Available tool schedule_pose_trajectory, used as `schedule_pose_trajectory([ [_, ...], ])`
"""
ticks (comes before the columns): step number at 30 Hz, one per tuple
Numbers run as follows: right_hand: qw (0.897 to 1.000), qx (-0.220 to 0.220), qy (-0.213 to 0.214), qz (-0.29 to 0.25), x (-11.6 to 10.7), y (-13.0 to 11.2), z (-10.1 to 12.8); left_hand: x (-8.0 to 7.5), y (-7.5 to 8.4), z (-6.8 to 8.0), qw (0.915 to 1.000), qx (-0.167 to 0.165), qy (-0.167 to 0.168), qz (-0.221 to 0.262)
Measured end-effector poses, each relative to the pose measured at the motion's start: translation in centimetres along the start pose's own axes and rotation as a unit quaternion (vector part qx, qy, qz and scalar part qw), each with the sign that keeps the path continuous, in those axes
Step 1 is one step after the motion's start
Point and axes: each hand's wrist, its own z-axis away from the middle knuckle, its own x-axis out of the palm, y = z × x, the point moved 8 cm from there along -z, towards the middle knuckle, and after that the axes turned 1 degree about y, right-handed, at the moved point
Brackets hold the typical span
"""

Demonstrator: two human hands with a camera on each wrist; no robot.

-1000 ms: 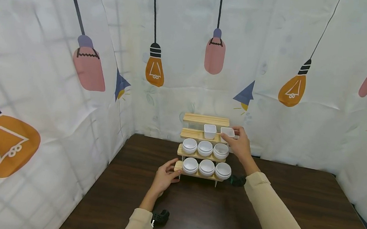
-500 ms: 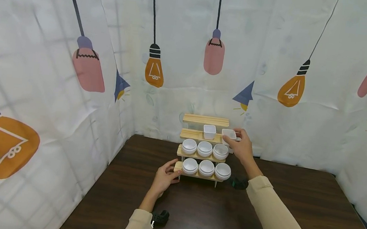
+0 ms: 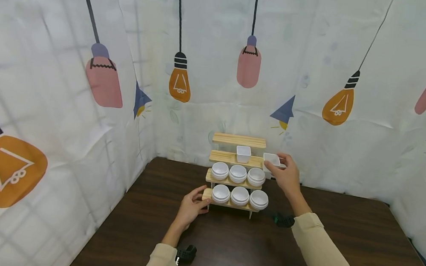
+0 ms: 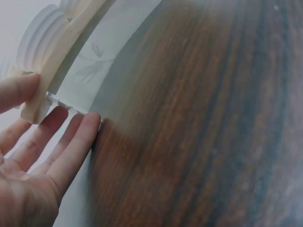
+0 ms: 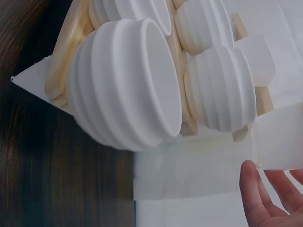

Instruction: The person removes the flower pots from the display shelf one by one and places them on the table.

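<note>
A four-tier wooden display stand (image 3: 239, 140) with pale side legs stands against the back cloth. My left hand (image 3: 189, 205) holds the left end of its bottom board (image 4: 61, 61), thumb on top, fingers at the clear leg. My right hand (image 3: 287, 174) pinches a white square pot (image 3: 271, 159) just off the right end of the third tier from the bottom. The right wrist view shows this pot (image 5: 280, 137) at the edge, partly cut off. Another white square pot (image 3: 243, 154) sits on that same tier. White ribbed round pots (image 3: 237, 174) fill the two lower tiers.
The dark wood table (image 3: 225, 250) lies under the stand. Behind and to the left hangs a white cloth (image 3: 215, 30) printed with lamps. Black bands (image 3: 187, 254) are worn on both wrists. The front round pot (image 5: 128, 85) looms close in the right wrist view.
My right hand has moved the square pot rightward and slightly down, from over the third tier to beyond the board's end. The left hand keeps its hold on the bottom board.
</note>
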Motion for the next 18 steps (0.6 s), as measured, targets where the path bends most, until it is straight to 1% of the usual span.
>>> schedule_pose_trajectory([
  [8, 0.999, 0.012, 0.014, 0.028, -1.3, 0.8, 0.9, 0.0, -0.1, -0.1, 1.0, -0.002, 0.006, -0.002],
  [12, 1.0, 0.007, 0.016, 0.024, -1.8, 1.0, 1.2, 0.0, 0.1, -0.1, 1.0, 0.001, 0.005, -0.004],
  [18, 1.0, 0.016, 0.017, 0.012, -2.6, 2.0, 1.6, 0.0, -0.1, -0.1, 0.9999, -0.007, 0.007, -0.004],
])
